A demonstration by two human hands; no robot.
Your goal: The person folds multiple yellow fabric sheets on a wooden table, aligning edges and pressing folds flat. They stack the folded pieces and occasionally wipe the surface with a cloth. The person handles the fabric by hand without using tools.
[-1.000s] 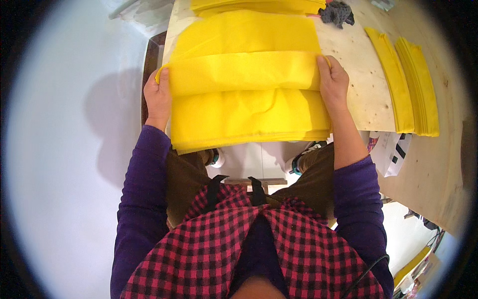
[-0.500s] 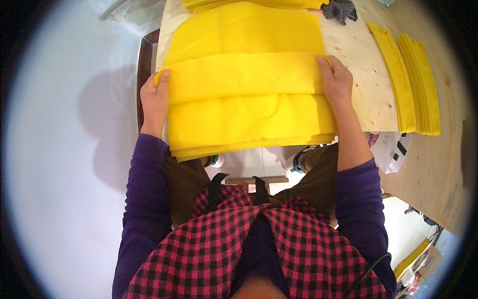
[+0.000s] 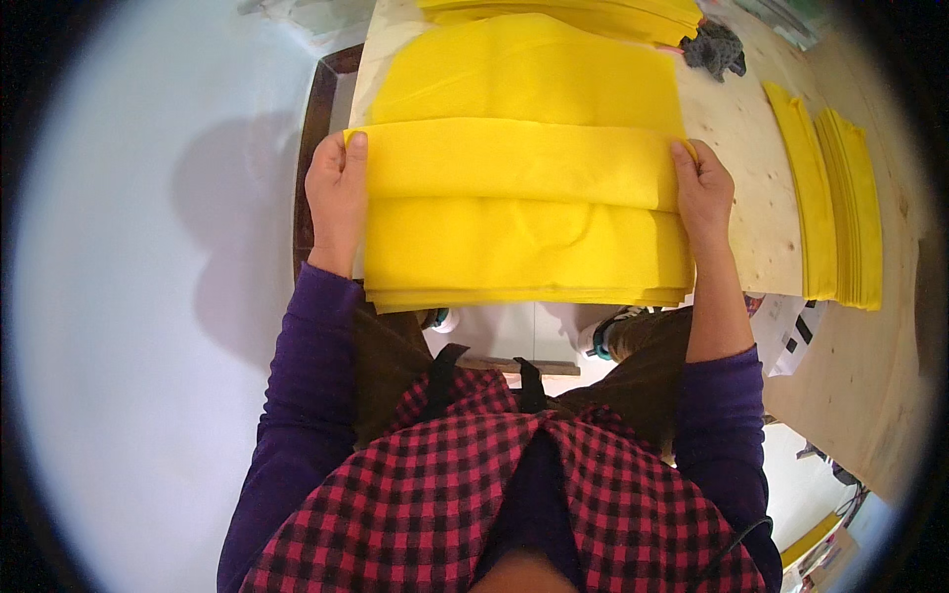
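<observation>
A wide sheet of yellow fabric (image 3: pixel 524 160) is folded into a flat band that lies across a stack of the same yellow cloth. My left hand (image 3: pixel 338 190) pinches the band's left end, thumb on top. At the opposite end my right hand (image 3: pixel 704 190) grips the fold between thumb and fingers. Between the two hands the band is stretched fairly straight. Below it, the layered edges of the stack (image 3: pixel 524 296) hang over the table's near edge, above my lap. Fingertips under the cloth are hidden.
Long folded yellow strips (image 3: pixel 850 212) lie on the pale wooden table (image 3: pixel 741 232) to the right. More yellow cloth (image 3: pixel 593 18) and a crumpled dark grey rag (image 3: pixel 714 51) are at the far side. A white wall (image 3: pixel 129 296) rises close on the left.
The whole view has shifted, so table and hands appear further right. Both hands keep their hold on the band, which now looks more level.
</observation>
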